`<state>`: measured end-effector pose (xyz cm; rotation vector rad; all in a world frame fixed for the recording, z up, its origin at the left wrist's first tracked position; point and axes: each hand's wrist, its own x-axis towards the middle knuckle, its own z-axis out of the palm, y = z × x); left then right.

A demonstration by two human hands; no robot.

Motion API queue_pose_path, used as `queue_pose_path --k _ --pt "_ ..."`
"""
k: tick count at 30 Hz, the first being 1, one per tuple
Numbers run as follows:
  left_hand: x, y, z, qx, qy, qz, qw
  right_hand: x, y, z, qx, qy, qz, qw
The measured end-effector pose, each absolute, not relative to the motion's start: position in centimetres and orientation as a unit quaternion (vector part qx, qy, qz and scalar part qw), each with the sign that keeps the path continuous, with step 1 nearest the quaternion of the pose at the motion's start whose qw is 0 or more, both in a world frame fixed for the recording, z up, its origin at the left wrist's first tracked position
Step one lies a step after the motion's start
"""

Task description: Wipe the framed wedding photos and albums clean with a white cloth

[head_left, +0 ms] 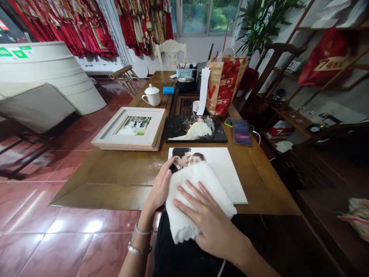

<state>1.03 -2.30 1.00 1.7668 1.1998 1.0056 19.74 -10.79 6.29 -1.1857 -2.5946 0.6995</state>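
The right hand (209,219) lies nearest, open and flat with its fingers spread over a soft white cloth (179,215), which covers the lower left of a pale rectangular photo panel (229,177) at the near edge of the brown wooden counter (109,175). The left hand (160,190), fingers straight and close together, rests open at the panel's left edge. Beyond lie a dark rectangular photo panel (198,130) and, left of it, a whitish framed photograph (135,126).

Near cloth (180,217) looked fluffy, matt | near photo panel (229,177) looked smooth | table (121,173) was glossy wood | far-left lidded cup (152,96) looked glazed, shiny | far-right bag (223,90) was creased paper
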Motion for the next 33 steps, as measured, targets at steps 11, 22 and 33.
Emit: queue_pose_path --k 11,22,33 --pt "1.6 -2.2 0.9 0.762 0.472 0.361 0.258 27.6 -7.4 5.7 -0.554 -0.804 0.184 0.117" --pt "1.5 -2.2 0.2 0.765 0.479 0.372 0.218 19.8 2.0 7.3 -0.458 -0.840 0.249 0.150" --pt "1.6 -2.2 0.7 0.759 0.453 0.405 0.232 22.0 0.5 5.6 -0.560 -0.786 0.192 0.178"
